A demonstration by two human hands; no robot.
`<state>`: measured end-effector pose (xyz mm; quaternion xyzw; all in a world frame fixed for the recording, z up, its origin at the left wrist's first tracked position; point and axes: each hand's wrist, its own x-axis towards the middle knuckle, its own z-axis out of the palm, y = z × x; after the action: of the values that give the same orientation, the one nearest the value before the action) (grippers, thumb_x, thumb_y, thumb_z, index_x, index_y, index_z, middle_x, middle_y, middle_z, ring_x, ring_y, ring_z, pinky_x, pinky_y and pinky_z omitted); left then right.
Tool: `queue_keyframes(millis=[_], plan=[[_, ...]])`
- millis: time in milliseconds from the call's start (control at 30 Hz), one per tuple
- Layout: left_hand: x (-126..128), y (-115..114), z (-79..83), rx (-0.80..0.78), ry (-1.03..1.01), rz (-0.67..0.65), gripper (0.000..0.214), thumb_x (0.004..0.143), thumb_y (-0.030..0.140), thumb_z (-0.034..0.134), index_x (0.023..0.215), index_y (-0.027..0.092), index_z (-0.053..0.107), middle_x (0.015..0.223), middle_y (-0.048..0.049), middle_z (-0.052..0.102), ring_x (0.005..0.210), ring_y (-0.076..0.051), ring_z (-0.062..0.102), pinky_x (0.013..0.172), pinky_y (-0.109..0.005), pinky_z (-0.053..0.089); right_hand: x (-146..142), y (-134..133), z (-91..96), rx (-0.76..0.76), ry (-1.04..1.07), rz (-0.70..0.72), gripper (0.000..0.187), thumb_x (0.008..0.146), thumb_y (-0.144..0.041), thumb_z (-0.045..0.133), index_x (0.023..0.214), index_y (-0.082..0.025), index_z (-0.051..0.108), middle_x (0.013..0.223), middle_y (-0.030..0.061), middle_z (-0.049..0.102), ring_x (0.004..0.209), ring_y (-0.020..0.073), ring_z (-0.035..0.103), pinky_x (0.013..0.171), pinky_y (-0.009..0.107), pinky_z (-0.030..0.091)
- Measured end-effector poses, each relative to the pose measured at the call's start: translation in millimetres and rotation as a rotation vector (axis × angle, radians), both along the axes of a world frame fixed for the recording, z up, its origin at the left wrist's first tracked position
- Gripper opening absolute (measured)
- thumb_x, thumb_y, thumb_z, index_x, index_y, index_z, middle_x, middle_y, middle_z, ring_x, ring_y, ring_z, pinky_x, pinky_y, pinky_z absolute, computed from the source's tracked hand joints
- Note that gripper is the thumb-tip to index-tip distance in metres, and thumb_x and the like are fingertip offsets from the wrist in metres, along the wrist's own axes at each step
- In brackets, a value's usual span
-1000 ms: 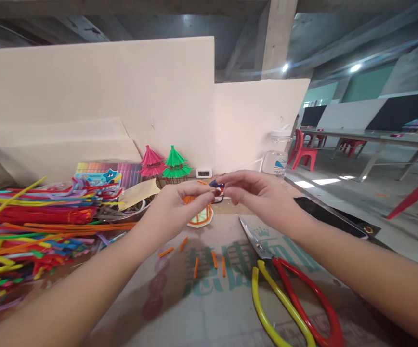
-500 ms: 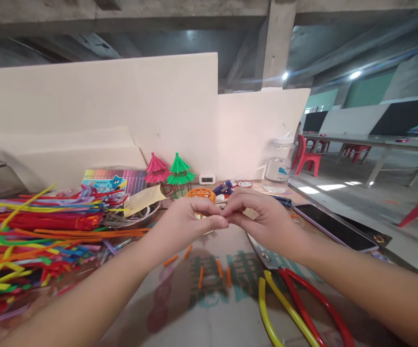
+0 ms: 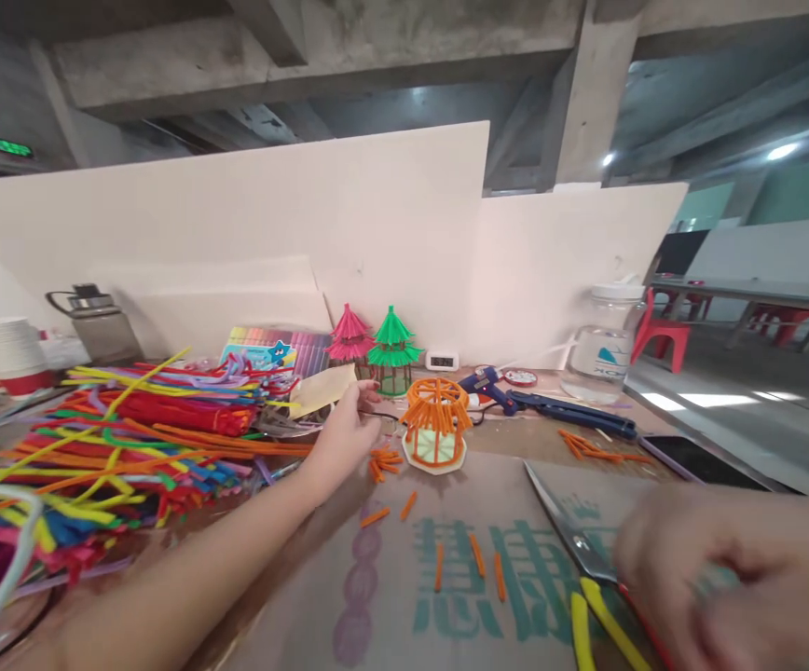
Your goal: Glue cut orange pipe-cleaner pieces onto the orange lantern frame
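My left hand [image 3: 349,433] reaches to the yellow paper [image 3: 321,391] lying over a metal bowl; its thumb and fingers look apart, with nothing visible between them. To its right, a small orange pavilion-shaped model of fuzzy stems [image 3: 438,421] stands on a pale octagonal base. Low on the right, my right hand [image 3: 719,573] is smeared by motion over the handles of the large scissors [image 3: 579,540], so its grip cannot be made out. Several short orange stem pieces [image 3: 478,554] lie on the printed cardboard between the hands.
Colourful pipe cleaners [image 3: 145,438] are heaped at left. Behind stand pink [image 3: 349,335] and green [image 3: 391,340] tree-like models, a small clock [image 3: 442,361], a blue glue gun [image 3: 488,387] and a water bottle [image 3: 600,345]. A phone [image 3: 698,461] lies at right.
My hands, fingertips together before, have separated. The left moved toward the paper and bowl, the right down toward the scissors' handles. The orange model is now uncovered, and the view has shifted left.
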<state>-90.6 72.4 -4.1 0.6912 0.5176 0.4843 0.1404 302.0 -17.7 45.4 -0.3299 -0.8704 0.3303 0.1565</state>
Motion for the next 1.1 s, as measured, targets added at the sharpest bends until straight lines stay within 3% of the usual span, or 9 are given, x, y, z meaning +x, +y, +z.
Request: queue_keyframes(millis=[67,100,200,367,467,633,867,967,1100], plan=[[4.7,-2.1,-9.4,-0.056,0.075,-0.046,0.052,0.071,0.016,0.054,0.124,0.014,0.048,0.117,-0.0120,0.061,0.108,-0.023,0.060,0.093,-0.040,0.050,-31.0,2.2,18.9,-0.303,-0.042,0.104,0.043,0.086,-0.061,0.055,0.076,-0.023,0.072,0.071,0.0078,0.071,0.066,0.0174,0.065,0.062,0.029,0.049],[7.5,-4.2,-10.7,-0.069,0.113,-0.077,0.055,0.071,0.017,0.056,0.126,0.014,0.048,0.124,-0.0137,0.060,0.114,-0.025,0.059,0.095,-0.041,0.050,-42.3,9.2,22.7,-0.320,-0.031,0.073,0.041,0.088,-0.058,0.055,0.075,-0.021,0.070,0.071,0.0064,0.070,0.065,0.0166,0.064,0.061,0.027,0.048],[16.1,-9.0,-8.9,-0.075,0.180,-0.146,0.062,0.072,0.023,0.063,0.131,0.015,0.048,0.133,-0.0148,0.057,0.123,-0.029,0.055,0.100,-0.043,0.048,-56.0,45.2,12.8,-0.032,-0.123,-0.056,0.044,0.093,-0.052,0.048,0.065,-0.019,0.060,0.066,0.0030,0.063,0.063,0.0159,0.058,0.060,0.027,0.044],[26.2,-4.3,-12.9,-0.076,0.198,-0.114,0.068,0.070,0.036,0.073,0.131,0.017,0.050,0.128,-0.0128,0.061,0.120,-0.032,0.057,0.101,-0.047,0.047,-52.7,117.3,-22.9,0.436,-0.099,-0.530,0.031,0.085,-0.035,0.060,0.109,-0.016,0.063,0.109,0.0127,0.069,0.099,0.0267,0.064,0.085,0.036,0.048],[27.1,-1.4,-20.3,-0.116,0.188,-0.111,0.070,0.073,0.043,0.072,0.134,0.016,0.048,0.129,-0.0136,0.060,0.117,-0.030,0.059,0.101,-0.045,0.047,-55.9,154.9,-36.5,0.405,-0.109,-0.591,0.053,0.080,-0.033,0.068,0.127,-0.012,0.056,0.133,0.0188,0.059,0.123,0.0322,0.054,0.102,0.041,0.041],[27.9,-2.7,-21.8,-0.149,0.181,-0.173,0.067,0.078,0.044,0.068,0.135,0.018,0.047,0.116,-0.0105,0.067,0.105,-0.026,0.065,0.092,-0.040,0.052,-72.9,196.6,-53.0,0.238,-0.090,-0.623,0.048,0.080,-0.036,0.070,0.121,-0.012,0.062,0.109,0.0135,0.072,0.097,0.0262,0.068,0.085,0.034,0.051],[33.2,-7.8,-12.6,-0.145,0.326,-0.151,0.036,0.082,0.045,0.062,0.105,0.018,0.066,0.102,-0.0085,0.071,0.094,-0.025,0.067,0.082,-0.038,0.053,-100.4,203.9,-59.7,0.200,-0.004,-0.710,0.028,0.078,-0.028,0.069,0.097,-0.008,0.069,0.098,0.0163,0.073,0.094,0.0274,0.068,0.082,0.033,0.051],[31.2,-7.9,-15.3,-0.173,0.302,-0.129,0.033,0.081,0.047,0.061,0.095,0.017,0.067,0.094,-0.0086,0.072,0.087,-0.026,0.068,0.075,-0.036,0.054,-99.3,189.9,-52.5,0.173,0.071,-0.712,0.021,0.080,-0.024,0.066,0.094,-0.010,0.068,0.092,0.0149,0.074,0.091,0.0261,0.069,0.079,0.031,0.052],[28.1,-6.8,-20.8,-0.152,0.266,-0.105,0.036,0.083,0.043,0.060,0.107,0.017,0.065,0.107,-0.0101,0.071,0.097,-0.027,0.066,0.085,-0.040,0.053,-89.7,149.9,-41.5,0.097,0.218,-0.637,0.021,0.089,-0.021,0.049,0.102,-0.013,0.063,0.100,0.0119,0.073,0.079,0.0181,0.072,0.069,0.026,0.057]])
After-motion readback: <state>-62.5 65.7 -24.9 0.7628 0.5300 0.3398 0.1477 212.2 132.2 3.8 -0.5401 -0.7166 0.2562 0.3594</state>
